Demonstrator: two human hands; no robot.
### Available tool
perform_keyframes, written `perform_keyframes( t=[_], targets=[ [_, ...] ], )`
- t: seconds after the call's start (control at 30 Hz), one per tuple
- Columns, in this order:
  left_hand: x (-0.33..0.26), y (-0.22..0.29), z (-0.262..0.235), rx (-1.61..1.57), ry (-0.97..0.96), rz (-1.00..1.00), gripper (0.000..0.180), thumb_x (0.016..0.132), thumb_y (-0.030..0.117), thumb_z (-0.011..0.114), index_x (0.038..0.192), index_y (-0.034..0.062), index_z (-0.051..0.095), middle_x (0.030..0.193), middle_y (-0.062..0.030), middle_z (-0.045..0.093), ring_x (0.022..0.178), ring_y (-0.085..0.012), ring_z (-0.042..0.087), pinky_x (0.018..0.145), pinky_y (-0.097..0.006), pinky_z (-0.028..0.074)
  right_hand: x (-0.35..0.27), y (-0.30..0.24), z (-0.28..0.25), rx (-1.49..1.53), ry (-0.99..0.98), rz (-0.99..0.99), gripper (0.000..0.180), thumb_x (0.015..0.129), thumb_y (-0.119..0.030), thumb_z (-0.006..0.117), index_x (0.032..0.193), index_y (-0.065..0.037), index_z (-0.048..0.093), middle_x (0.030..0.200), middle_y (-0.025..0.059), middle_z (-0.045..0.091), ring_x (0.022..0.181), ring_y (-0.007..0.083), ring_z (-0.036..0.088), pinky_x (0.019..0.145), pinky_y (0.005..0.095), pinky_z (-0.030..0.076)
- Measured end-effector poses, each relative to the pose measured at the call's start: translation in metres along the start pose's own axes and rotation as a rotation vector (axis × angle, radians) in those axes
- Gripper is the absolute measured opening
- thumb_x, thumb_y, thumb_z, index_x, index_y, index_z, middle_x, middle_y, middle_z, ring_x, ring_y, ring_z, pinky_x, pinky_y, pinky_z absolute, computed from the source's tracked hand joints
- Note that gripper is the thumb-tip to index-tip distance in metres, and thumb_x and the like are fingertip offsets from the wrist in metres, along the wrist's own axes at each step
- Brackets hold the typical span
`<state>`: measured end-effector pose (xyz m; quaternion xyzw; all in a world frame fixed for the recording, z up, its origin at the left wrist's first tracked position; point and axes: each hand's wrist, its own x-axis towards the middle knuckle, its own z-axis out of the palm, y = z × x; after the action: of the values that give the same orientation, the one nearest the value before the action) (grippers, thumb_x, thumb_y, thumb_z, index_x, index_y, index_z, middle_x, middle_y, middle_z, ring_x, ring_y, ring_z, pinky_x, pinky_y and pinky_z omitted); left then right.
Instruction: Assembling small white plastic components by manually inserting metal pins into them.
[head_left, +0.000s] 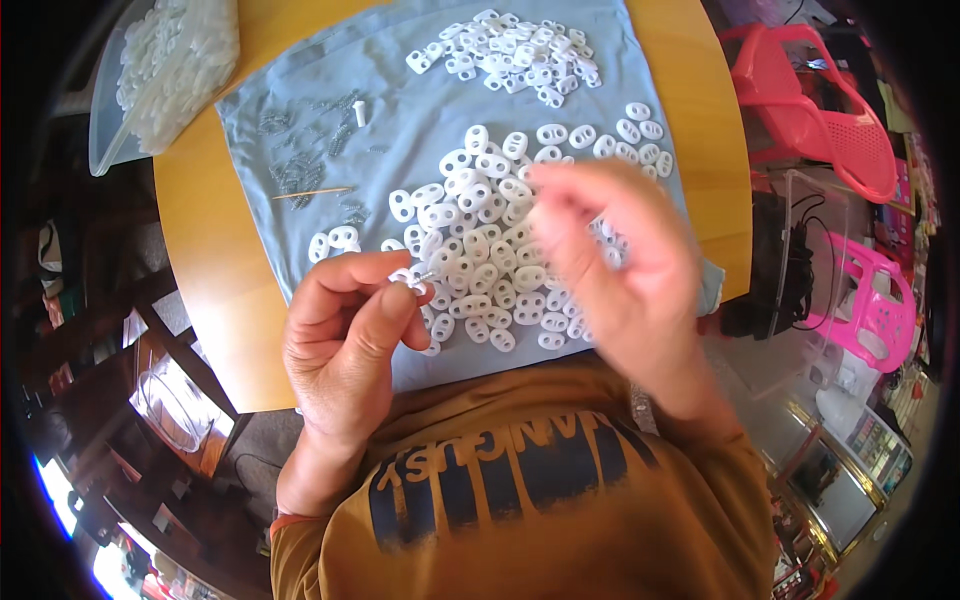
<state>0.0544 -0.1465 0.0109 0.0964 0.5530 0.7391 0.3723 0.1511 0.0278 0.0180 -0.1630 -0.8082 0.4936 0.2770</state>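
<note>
My left hand (345, 345) is closed, pinching a small white plastic piece (402, 277) between thumb and forefinger. A thin metal spring (424, 277) sticks out at that piece's right side. Over the right part of a pile of oval white two-hole plastic pieces (480, 270) is my right hand (625, 260), smeared by motion. Its thumb and fingers curve toward each other, but whether anything is between them I cannot make out. The pile lies on a blue-grey cloth (420, 110), just beyond and to the right of my left hand.
Small metal springs (300, 175) lie scattered at the cloth's left, with a wooden toothpick (312, 193) and a white plastic cylinder (360, 114). Farther back is another heap of white two-hole pieces (520, 55). A clear bag (180, 65) of white parts rests on the wooden table (195, 270).
</note>
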Motion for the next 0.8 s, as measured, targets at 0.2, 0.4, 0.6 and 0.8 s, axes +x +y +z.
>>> perform_keyframes(
  t=[0.2, 0.4, 0.6, 0.8],
  targets=[
    [0.003, 0.001, 0.003, -0.019, 0.007, 0.005, 0.019, 0.086, 0.004, 0.059, 0.104, -0.0014, 0.056, 0.076, -0.0031, 0.058, 0.060, -0.0085, 0.053, 0.073, -0.026, 0.049, 0.023, 0.033, -0.035, -0.715, -0.001, -0.190, 0.019, 0.075, -0.004, 0.064, 0.093, -0.001, 0.062, 0.087, 0.0115, 0.058, 0.082, 0.0293, 0.055, 0.071, 0.0377, 0.044],
    [0.001, 0.001, 0.003, -0.043, -0.004, 0.018, 0.019, 0.086, 0.005, 0.059, 0.104, -0.0010, 0.056, 0.076, -0.0032, 0.058, 0.060, -0.0087, 0.054, 0.071, -0.025, 0.049, 0.029, 0.040, -0.035, -0.808, -0.127, -0.223, 0.017, 0.072, -0.004, 0.066, 0.088, -0.002, 0.061, 0.085, 0.0100, 0.058, 0.080, 0.0286, 0.054, 0.071, 0.0377, 0.043],
    [0.000, 0.004, 0.000, -0.060, 0.001, 0.000, 0.020, 0.086, 0.004, 0.060, 0.105, -0.0012, 0.056, 0.078, -0.0043, 0.060, 0.062, -0.0096, 0.054, 0.065, -0.023, 0.046, 0.023, 0.032, -0.029, -0.664, -0.088, -0.182, 0.015, 0.073, -0.004, 0.067, 0.082, -0.002, 0.055, 0.076, 0.0083, 0.058, 0.074, 0.0264, 0.056, 0.070, 0.0347, 0.044],
    [-0.002, 0.005, 0.008, -0.188, -0.049, -0.033, 0.018, 0.086, 0.002, 0.057, 0.104, -0.0013, 0.056, 0.079, -0.0057, 0.060, 0.061, -0.0097, 0.054, 0.063, -0.024, 0.046, -0.004, -0.005, -0.009, 0.202, -0.014, 0.176, 0.015, 0.079, 0.000, 0.065, 0.092, 0.001, 0.056, 0.085, 0.0038, 0.059, 0.077, 0.0084, 0.054, 0.071, 0.0219, 0.045]
  ],
)
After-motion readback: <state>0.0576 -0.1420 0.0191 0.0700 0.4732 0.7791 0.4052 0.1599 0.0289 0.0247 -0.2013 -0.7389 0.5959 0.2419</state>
